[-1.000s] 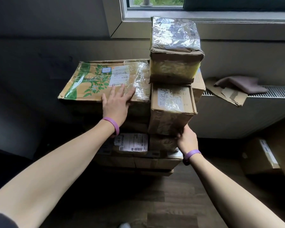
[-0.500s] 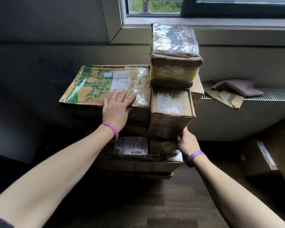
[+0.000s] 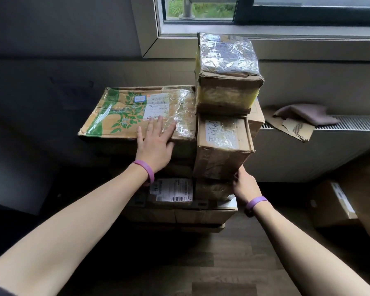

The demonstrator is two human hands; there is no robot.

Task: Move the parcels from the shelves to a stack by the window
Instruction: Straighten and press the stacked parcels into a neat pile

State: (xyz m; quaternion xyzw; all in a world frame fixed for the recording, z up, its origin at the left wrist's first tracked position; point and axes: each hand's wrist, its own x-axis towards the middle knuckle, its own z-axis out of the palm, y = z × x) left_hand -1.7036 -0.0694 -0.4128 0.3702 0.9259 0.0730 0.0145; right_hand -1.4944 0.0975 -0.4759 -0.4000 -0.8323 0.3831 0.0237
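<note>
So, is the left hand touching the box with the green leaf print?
Touching. The head view shows the left hand lying flat on the leaf-print box, with its fingers straight across the top face.

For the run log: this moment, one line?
left hand flat on green-leaf cardboard parcel | right hand holds brown taped cardboard box

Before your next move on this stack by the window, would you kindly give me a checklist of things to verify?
1. Is the left hand flat on the green box? Ok.
2. Is the right hand at the lower right corner of the labelled box? Ok.
3. Is the right grip secure? Cannot tell, as the fingers are hidden behind the corner.
4. Is the top box seated level? Cannot tell, as its base is partly hidden.
5. Do the base boxes jut out beyond the column above? Ok.
</note>
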